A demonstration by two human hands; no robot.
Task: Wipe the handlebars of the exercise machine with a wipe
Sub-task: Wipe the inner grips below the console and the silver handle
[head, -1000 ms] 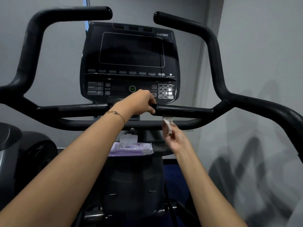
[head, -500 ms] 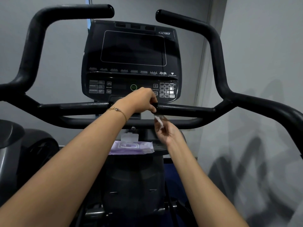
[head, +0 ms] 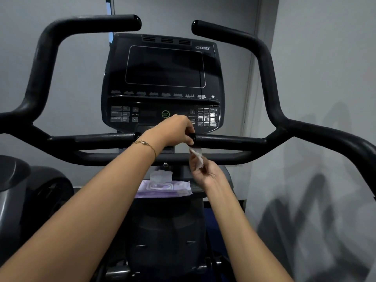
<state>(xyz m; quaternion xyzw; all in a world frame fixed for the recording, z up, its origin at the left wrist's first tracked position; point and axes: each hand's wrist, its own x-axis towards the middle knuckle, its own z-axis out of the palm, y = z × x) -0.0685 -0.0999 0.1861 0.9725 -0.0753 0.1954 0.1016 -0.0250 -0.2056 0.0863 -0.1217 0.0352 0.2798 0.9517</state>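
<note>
Left hand (head: 176, 130): fingers curled over the black padded handlebar (head: 230, 141), gripping it below the console; thin gold bracelet (head: 144, 143) at the wrist.
Right hand (head: 206, 175): under the bar, fingers pinching a small crumpled white wipe (head: 197, 158).
Wipe: reaches up to the bar's underside, beside the left fingers.
Purple wipe pack (head: 162, 189): flap raised, lying on a dark ledge (head: 198, 188).
Black console (head: 162, 82): screen dark.

The left hand (head: 176, 131) hides the wipe's (head: 197, 157) top on the handlebars (head: 230, 141).
</note>
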